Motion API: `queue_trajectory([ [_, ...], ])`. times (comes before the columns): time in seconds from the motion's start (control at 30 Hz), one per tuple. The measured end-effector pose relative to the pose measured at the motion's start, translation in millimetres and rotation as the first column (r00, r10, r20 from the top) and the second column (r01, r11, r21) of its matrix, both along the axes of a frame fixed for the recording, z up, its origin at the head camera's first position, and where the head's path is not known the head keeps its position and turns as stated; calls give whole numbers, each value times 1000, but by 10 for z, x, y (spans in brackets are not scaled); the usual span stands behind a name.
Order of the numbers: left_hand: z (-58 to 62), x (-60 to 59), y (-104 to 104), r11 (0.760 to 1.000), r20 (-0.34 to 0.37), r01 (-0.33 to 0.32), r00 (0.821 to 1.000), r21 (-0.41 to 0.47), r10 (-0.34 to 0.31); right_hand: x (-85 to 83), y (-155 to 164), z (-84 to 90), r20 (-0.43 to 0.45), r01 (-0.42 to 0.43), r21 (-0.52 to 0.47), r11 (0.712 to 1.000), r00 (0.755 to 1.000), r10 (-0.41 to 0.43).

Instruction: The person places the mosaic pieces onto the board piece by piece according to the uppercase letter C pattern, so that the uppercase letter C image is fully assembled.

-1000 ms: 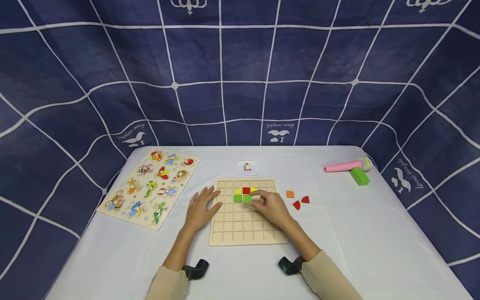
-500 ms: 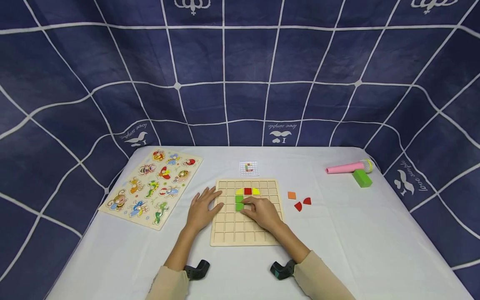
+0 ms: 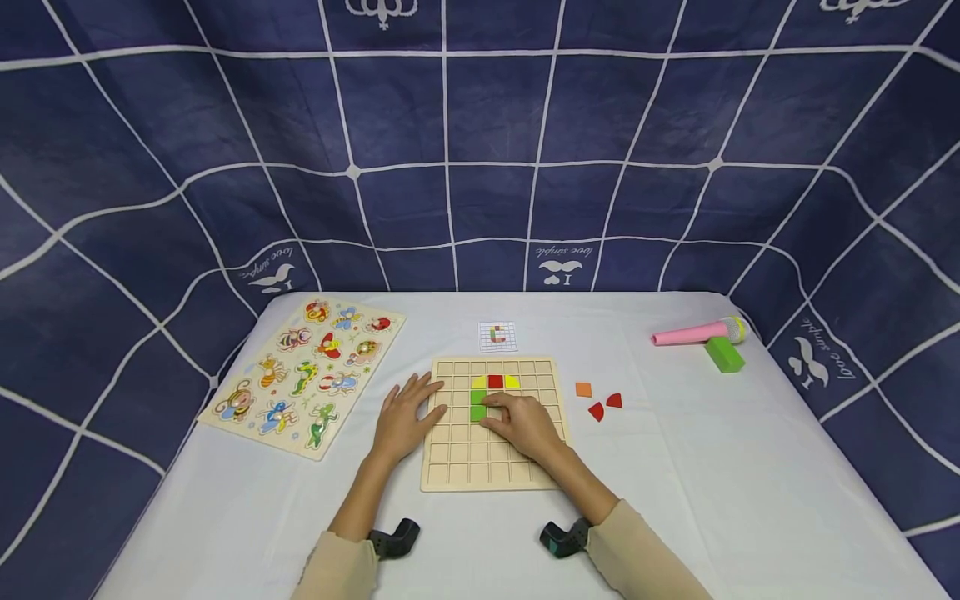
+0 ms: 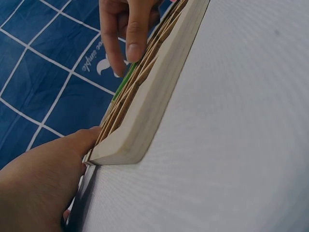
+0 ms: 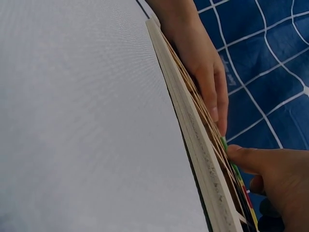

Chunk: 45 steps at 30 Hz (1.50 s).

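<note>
A wooden grid board (image 3: 480, 475) lies in the middle of the white table. My left hand (image 3: 401, 422) rests at its left edge, fingers extended, with the thumb on the board's rim. With thumb and index finger, my right hand (image 3: 527, 427) pinches a green square tile (image 3: 477, 413) at a cell left of the board's centre. Directly above that tile sits another green tile (image 3: 477, 397). The row beyond holds a red square tile (image 3: 496, 382) between two yellow rounded tiles (image 3: 512, 382). In the right wrist view, my right thumb (image 5: 241, 157) meets the green at the board's surface.
Right of the board lie an orange square (image 3: 583, 390) and two red quarter-circle pieces (image 3: 614, 401). A pattern card (image 3: 498, 337) lies behind it. An insect puzzle board (image 3: 303, 375) is at left; a pink toy microphone (image 3: 693, 334) and green block (image 3: 724, 355) are at right.
My right hand moved a green tile from beside the other green one to the cell below it, then held still there. My left hand stayed at the board's edge.
</note>
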<state>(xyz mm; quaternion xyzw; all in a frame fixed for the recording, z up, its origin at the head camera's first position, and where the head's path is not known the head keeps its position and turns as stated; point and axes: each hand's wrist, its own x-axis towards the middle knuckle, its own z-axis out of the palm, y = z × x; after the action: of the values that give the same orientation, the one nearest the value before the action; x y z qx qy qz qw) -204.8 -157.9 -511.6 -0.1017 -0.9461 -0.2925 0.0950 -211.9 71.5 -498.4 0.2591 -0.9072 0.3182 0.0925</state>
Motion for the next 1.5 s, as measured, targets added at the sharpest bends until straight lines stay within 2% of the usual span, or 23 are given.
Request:
queue_trajectory([
  [0.3,-3,7,-4,1000,-2,7,1000,18,-7,64,143,122,59,23,-33,999,998,-21],
  [0.5,-7,-11,-17,1000,5,7,1000,3,-7,125,460,204,41,78,-35,996,996,-76],
  [0.6,-8,-14,-15,1000,-3,10,1000,6,-10,148,675,212,16,133,-30,991,991,-133],
  [0.7,-4,-15,-15,1000,-11,16,1000,9,-15,162,893,205,0,201,-35,979,979,-201],
  [0.93,6,-12,-17,1000,-5,14,1000,0,-14,185,1297,82,-7,364,-1,932,932,-364],
  [1.13,5,-10,-12,1000,-11,10,1000,2,-10,195,1380,39,5,400,58,915,916,-401],
  [1.3,4,-8,-7,1000,-12,16,1000,2,-16,204,1381,34,18,447,72,892,893,-449],
  [1.4,7,-6,-10,1000,-16,17,1000,7,-16,201,1369,28,22,430,68,900,902,-432],
  [1.5,5,-6,-14,1000,-13,14,1000,8,-14,196,1344,13,26,356,58,933,933,-358],
])
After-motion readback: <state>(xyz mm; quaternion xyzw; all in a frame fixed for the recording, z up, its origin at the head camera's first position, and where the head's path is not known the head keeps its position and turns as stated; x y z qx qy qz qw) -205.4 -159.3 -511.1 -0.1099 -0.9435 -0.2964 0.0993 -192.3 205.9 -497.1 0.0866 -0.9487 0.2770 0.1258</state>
